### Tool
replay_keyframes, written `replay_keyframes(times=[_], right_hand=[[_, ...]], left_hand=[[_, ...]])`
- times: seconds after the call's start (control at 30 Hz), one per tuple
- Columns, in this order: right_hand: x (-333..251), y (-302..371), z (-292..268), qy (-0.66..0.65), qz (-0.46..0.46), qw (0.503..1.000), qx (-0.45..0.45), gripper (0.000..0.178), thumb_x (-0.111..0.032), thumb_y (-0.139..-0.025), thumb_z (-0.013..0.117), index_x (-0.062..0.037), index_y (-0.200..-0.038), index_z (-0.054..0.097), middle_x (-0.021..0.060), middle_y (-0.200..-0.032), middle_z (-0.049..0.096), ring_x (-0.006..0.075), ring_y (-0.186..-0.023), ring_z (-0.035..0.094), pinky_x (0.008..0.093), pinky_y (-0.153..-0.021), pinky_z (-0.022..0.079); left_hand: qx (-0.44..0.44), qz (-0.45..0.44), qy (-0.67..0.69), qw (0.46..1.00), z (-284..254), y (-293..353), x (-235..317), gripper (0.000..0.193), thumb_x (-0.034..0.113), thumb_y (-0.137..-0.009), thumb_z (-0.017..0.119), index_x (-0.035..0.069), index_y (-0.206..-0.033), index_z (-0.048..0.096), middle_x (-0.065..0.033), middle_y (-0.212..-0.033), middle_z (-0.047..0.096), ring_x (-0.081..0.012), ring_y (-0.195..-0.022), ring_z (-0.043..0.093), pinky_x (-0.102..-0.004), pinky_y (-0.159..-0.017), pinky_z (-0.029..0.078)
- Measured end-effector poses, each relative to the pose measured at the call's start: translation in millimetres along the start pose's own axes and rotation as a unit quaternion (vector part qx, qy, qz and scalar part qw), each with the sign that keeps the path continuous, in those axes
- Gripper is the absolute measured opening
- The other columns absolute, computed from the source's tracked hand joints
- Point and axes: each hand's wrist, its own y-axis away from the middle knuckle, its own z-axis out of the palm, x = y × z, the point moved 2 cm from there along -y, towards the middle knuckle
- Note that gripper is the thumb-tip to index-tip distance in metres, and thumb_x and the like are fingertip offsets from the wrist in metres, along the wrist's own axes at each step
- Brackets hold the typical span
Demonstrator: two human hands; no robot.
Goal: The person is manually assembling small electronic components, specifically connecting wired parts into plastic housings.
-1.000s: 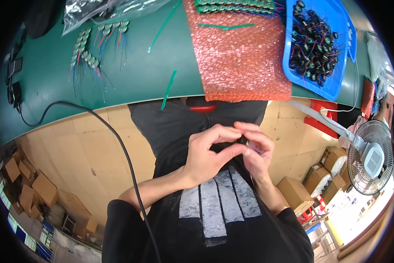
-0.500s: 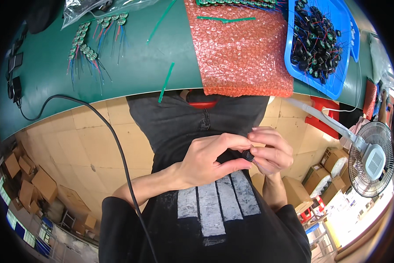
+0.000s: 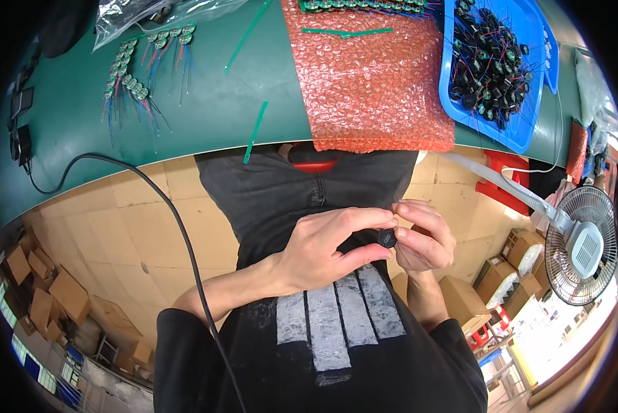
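A small round black part (image 3: 386, 238) shows its flat face between the fingertips of my two hands, held over my lap. My left hand (image 3: 326, 244) reaches in from the left, its thumb below the part and its index finger above it. From the other side my right hand (image 3: 426, 237) closes its bent fingers at the part's right edge. Whether a wire or circuit board sits behind the part is hidden by my fingers.
A green table (image 3: 206, 103) carries small round circuit boards (image 3: 135, 86) with wires, green strips (image 3: 256, 131) and red bubble wrap (image 3: 371, 89). A blue tray (image 3: 446, 82) holds many black wired parts. A black cable (image 3: 178, 213) crosses my left arm; a fan (image 3: 585, 251) stands right.
The black part's round face has turned more into view between my fingertips. Both hands stay nearly in place, and the whole view has shifted slightly.
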Motion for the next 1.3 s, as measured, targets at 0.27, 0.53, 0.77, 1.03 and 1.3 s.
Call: replay_keyframes(times=[0.27, 0.53, 0.77, 1.03, 1.3], right_hand=[[4.9, -10.4, -5.1, 0.024, 0.030, 0.999, -0.007, 0.026, -0.003, -0.070, 0.083, -0.0023, -0.095, 0.075, 0.0199, -0.103, 0.071, 0.0335, -0.090, 0.072, 0.0442, -0.077, 0.061], [72.0, -147.3, -113.4, 0.364, 0.083, 0.928, 0.021, 0.037, 0.001, -0.075, 0.081, -0.0064, -0.111, 0.074, 0.0123, -0.119, 0.067, 0.0281, -0.108, 0.065, 0.0336, -0.082, 0.055], [49.9, -116.5, -113.4, 0.301, 0.074, 0.946, 0.098, 0.030, 0.006, -0.079, 0.074, -0.0038, -0.107, 0.073, 0.0152, -0.112, 0.070, 0.0306, -0.108, 0.066, 0.0382, -0.092, 0.053], [-14.5, -17.3, 7.6, 0.136, 0.135, 0.980, -0.053, 0.025, -0.002, -0.074, 0.080, -0.0090, -0.098, 0.075, 0.0066, -0.103, 0.070, 0.0256, -0.092, 0.068, 0.0373, -0.079, 0.053], [-14.3, -91.0, 12.1, 0.146, 0.016, 0.974, -0.171, 0.023, -0.009, -0.079, 0.078, -0.0087, -0.101, 0.074, 0.0072, -0.102, 0.070, 0.0268, -0.093, 0.067, 0.0388, -0.080, 0.053]], left_hand=[[-0.026, -0.086, 0.036, 0.995, -3.8, -5.8, -4.9, 0.062, 0.008, -0.079, 0.085, -0.001, -0.134, 0.056, -0.0150, -0.122, 0.070, -0.0250, -0.107, 0.072, -0.0346, -0.088, 0.060], [0.026, -0.110, -0.035, 0.993, -49.3, -38.1, 5.0, 0.044, -0.006, -0.082, 0.076, -0.001, -0.124, 0.065, -0.0155, -0.115, 0.071, -0.0222, -0.098, 0.073, -0.0314, -0.082, 0.058], [0.127, 0.009, -0.373, 0.919, -152.0, -118.5, 28.6, 0.024, 0.000, -0.087, 0.069, 0.000, -0.111, 0.069, -0.0110, -0.103, 0.070, -0.0188, -0.086, 0.065, -0.0294, -0.074, 0.051], [0.049, 0.023, -0.570, 0.820, -219.7, -209.7, -2.8, 0.046, 0.021, -0.084, 0.078, 0.005, -0.124, 0.063, -0.0145, -0.105, 0.059, -0.0338, -0.097, 0.064, -0.0420, -0.082, 0.053], [0.033, 0.117, -0.654, 0.747, -214.6, -223.3, -9.6, 0.039, 0.024, -0.084, 0.076, 0.008, -0.115, 0.059, -0.0121, -0.104, 0.057, -0.0335, -0.096, 0.064, -0.0462, -0.076, 0.054]])
